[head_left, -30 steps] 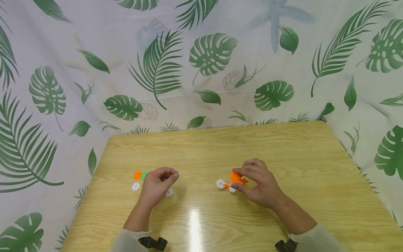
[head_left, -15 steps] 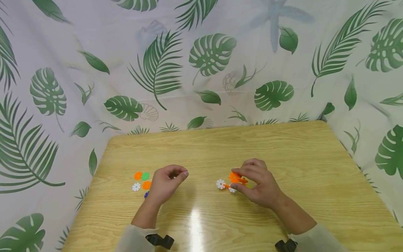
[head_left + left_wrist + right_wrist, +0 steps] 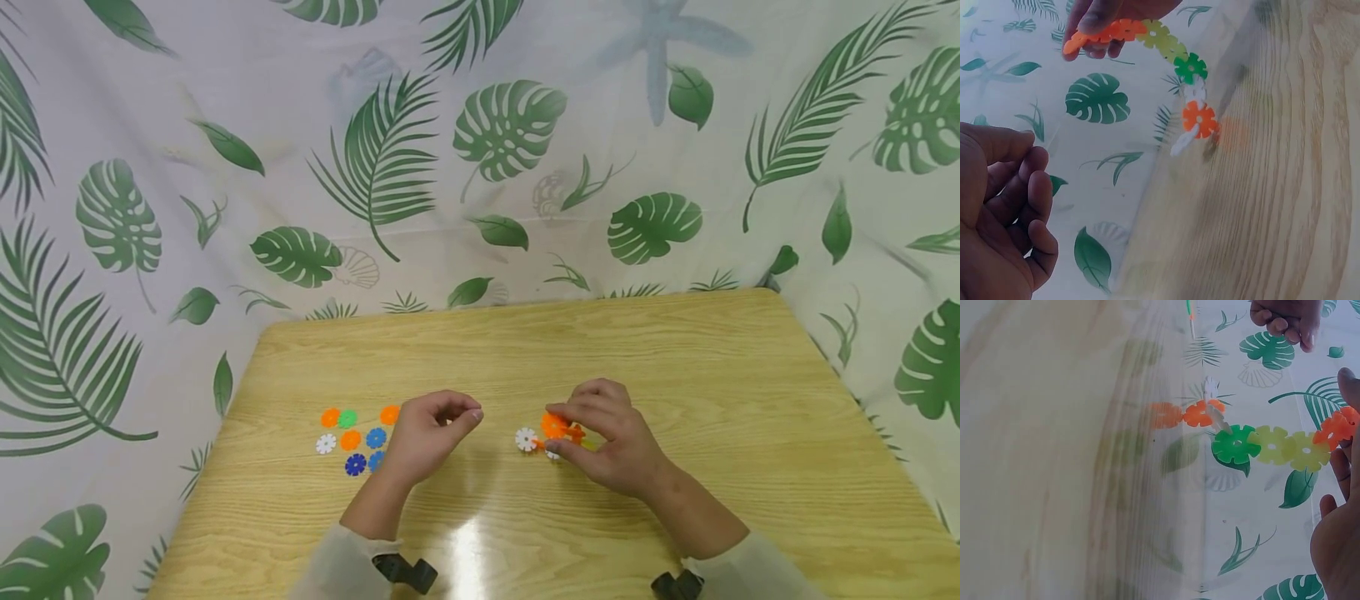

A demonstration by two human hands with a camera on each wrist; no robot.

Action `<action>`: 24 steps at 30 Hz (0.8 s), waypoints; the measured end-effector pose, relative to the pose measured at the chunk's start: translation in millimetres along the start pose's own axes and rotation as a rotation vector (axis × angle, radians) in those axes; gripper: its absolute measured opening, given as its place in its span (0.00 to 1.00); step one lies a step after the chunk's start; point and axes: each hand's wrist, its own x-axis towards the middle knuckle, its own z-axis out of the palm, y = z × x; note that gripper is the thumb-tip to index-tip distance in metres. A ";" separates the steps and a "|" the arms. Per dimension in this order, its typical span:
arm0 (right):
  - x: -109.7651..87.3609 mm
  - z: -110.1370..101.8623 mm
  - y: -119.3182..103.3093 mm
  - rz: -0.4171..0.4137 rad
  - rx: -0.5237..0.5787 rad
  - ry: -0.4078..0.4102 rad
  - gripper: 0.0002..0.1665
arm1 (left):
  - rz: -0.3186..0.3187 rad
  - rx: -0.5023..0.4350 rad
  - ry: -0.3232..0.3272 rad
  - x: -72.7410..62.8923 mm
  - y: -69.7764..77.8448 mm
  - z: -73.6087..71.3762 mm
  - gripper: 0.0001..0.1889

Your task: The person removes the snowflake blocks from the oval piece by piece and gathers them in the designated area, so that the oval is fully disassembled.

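Note:
In my right hand I hold a chain of interlocking snowflake discs by its orange end, between thumb and fingers. From there the chain curves down through yellow discs, a green disc, white ones and another orange disc. A white disc forms its free end, low over the table. To the left of the chain, my left hand is raised with thumb and index fingertips together. A faint pale line shows at these fingertips; I cannot tell whether they hold something thin.
Several loose discs lie on the wooden table left of my left hand, among them a green disc, a white disc, a dark blue disc and a lighter blue disc. A leaf-print cloth hangs behind.
My left hand has moved right, away from the loose discs and toward the chain, uncovering orange and blue ones. My right hand and the chain have stayed nearly in place.

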 end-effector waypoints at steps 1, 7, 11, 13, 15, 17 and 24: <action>0.1 0.0 -0.3 0.004 -0.001 -0.002 0.24 | 0.007 -0.001 -0.006 0.6 0.8 1.9 0.03; 2.1 1.9 -2.5 -0.004 -0.006 -0.002 0.24 | 0.016 -0.011 -0.052 2.6 5.9 14.1 0.06; 3.9 3.3 -3.6 -0.014 -0.007 -0.004 0.24 | 0.016 -0.023 -0.093 3.9 9.9 22.5 0.09; 4.2 3.8 -4.1 -0.015 -0.006 -0.008 0.24 | 0.024 -0.036 -0.116 4.6 11.5 26.7 0.10; 4.1 4.4 -4.2 -0.015 -0.004 -0.011 0.24 | 0.027 -0.042 -0.137 5.2 12.6 30.7 0.10; 3.7 5.0 -4.1 -0.016 -0.005 -0.012 0.24 | 0.020 -0.048 -0.157 5.7 12.8 34.6 0.11; 2.7 5.3 -3.7 -0.019 -0.012 -0.019 0.25 | 0.009 -0.070 -0.198 6.2 16.5 43.9 0.11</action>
